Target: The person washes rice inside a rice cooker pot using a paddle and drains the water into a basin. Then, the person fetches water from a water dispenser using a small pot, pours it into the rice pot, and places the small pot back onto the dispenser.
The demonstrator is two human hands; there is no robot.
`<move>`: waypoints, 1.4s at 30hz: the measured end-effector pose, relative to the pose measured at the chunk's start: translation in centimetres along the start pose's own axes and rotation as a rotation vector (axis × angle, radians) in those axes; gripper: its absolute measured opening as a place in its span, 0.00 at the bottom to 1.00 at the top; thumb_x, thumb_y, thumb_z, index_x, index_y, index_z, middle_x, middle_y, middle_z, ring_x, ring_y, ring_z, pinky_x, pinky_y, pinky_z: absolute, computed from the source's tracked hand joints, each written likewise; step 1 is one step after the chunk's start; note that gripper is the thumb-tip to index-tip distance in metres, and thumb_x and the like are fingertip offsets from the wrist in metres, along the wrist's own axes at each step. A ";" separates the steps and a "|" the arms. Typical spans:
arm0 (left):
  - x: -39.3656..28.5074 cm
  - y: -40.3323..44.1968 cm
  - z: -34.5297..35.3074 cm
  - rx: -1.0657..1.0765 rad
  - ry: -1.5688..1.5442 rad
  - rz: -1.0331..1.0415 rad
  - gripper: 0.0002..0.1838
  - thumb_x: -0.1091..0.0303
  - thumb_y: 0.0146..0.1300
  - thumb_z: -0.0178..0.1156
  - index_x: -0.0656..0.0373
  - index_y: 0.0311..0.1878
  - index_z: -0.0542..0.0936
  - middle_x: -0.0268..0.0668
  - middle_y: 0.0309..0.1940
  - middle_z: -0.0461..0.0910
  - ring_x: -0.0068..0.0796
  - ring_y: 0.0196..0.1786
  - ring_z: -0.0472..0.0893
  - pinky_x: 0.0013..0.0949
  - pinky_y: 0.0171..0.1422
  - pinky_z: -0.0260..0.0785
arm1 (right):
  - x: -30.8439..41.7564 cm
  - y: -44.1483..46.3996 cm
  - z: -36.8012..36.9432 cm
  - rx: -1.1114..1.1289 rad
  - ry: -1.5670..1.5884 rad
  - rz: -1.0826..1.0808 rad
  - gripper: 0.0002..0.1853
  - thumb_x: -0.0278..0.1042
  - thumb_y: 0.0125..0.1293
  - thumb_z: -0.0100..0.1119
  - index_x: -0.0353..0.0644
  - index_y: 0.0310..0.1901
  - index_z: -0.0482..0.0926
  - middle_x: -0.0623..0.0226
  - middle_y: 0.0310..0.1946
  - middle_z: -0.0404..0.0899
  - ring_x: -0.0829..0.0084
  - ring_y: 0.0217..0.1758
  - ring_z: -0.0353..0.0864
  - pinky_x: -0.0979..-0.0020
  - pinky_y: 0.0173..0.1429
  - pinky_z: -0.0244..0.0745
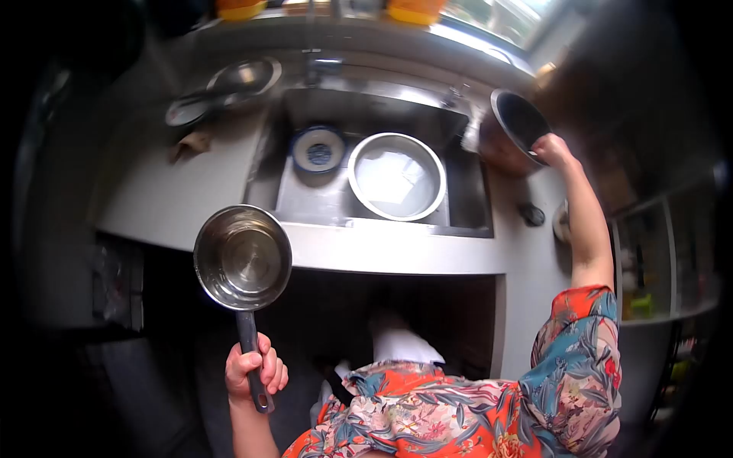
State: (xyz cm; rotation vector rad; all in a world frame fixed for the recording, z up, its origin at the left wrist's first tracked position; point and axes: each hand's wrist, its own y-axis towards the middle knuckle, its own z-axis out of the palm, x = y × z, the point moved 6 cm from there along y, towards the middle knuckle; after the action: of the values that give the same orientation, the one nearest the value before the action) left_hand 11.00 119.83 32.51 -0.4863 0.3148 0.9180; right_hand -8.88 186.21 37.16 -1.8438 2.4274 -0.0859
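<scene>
A steel saucepan point(246, 258) with a dark handle is held up in front of the counter's edge, its inside facing the camera. My left hand point(256, 369) is wrapped round its handle. At the right end of the sink, my right hand point(551, 150) is closed on the rim of a deep dark-lined pot point(521, 122). Between the two, in the steel sink point(305, 202), sit a wide metal basin point(397, 177) that seems to hold water and, to its left, a blue-rimmed bowl point(318, 150).
A metal bowl point(248, 78), a small white dish point(185, 113) and a brown item point(195, 143) lie on the left counter. A faucet point(311, 67) stands behind the sink. A small dark object point(531, 214) rests on the right counter, near shelves point(649, 263).
</scene>
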 end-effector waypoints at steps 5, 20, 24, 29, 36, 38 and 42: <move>-2.6 -7.6 -3.8 -0.132 0.000 0.053 0.10 0.69 0.58 0.51 0.64 0.40 0.69 0.38 0.13 0.69 0.32 0.13 0.71 0.35 0.22 0.66 | 1.1 -2.0 -1.2 -0.180 -0.045 0.044 0.08 0.32 0.51 0.58 0.43 0.32 0.84 0.54 0.32 0.82 0.57 0.38 0.82 0.62 0.45 0.76; -13.8 -20.9 -18.0 -0.071 -0.215 0.265 0.08 0.69 0.63 0.47 0.62 0.42 0.68 0.34 0.13 0.66 0.28 0.14 0.69 0.33 0.25 0.63 | 3.7 -5.0 -7.8 -0.307 0.154 0.088 0.22 0.51 0.65 0.49 0.37 0.44 0.79 0.55 0.36 0.80 0.62 0.39 0.78 0.65 0.46 0.70; -11.7 -22.1 -16.4 -0.103 -0.171 0.327 0.09 0.68 0.63 0.48 0.62 0.42 0.68 0.34 0.14 0.67 0.28 0.15 0.69 0.33 0.25 0.63 | 4.3 -6.3 -8.9 -0.521 0.028 0.234 0.20 0.47 0.66 0.46 0.39 0.47 0.79 0.54 0.43 0.80 0.56 0.48 0.79 0.62 0.54 0.70; -15.7 -30.0 -22.0 -0.112 -0.139 0.375 0.09 0.67 0.62 0.49 0.62 0.42 0.69 0.33 0.15 0.67 0.27 0.15 0.69 0.33 0.25 0.64 | 22.9 -11.1 -5.2 -0.603 0.293 0.021 0.16 0.40 0.65 0.49 0.40 0.44 0.81 0.56 0.38 0.82 0.61 0.42 0.81 0.66 0.49 0.72; -19.1 -40.3 -29.2 -0.277 -0.162 0.484 0.09 0.68 0.62 0.48 0.62 0.43 0.69 0.33 0.15 0.67 0.28 0.15 0.69 0.33 0.24 0.64 | 55.6 -19.3 5.8 -0.324 0.433 -0.333 0.08 0.31 0.62 0.55 0.38 0.38 0.82 0.59 0.30 0.82 0.72 0.36 0.80 0.72 0.43 0.73; -19.6 -41.4 -32.2 -0.252 -0.236 0.565 0.09 0.69 0.62 0.49 0.62 0.44 0.70 0.35 0.17 0.69 0.28 0.16 0.70 0.32 0.24 0.65 | 63.7 -21.3 8.3 -0.191 0.274 -0.386 0.13 0.36 0.61 0.51 0.39 0.38 0.82 0.57 0.29 0.81 0.70 0.33 0.79 0.70 0.39 0.72; -23.2 -45.1 -37.1 -0.335 -0.306 0.685 0.09 0.69 0.63 0.47 0.62 0.44 0.70 0.35 0.17 0.70 0.29 0.17 0.70 0.32 0.25 0.64 | 75.7 -23.7 14.1 0.026 0.139 -0.608 0.07 0.32 0.59 0.55 0.40 0.33 0.81 0.56 0.28 0.81 0.59 0.32 0.81 0.65 0.40 0.76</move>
State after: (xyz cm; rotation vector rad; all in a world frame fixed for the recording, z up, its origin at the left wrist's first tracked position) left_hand 32.56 61.48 23.65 -0.5431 0.0366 1.7081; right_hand -4.81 107.11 22.52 -2.5637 1.8314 -0.2915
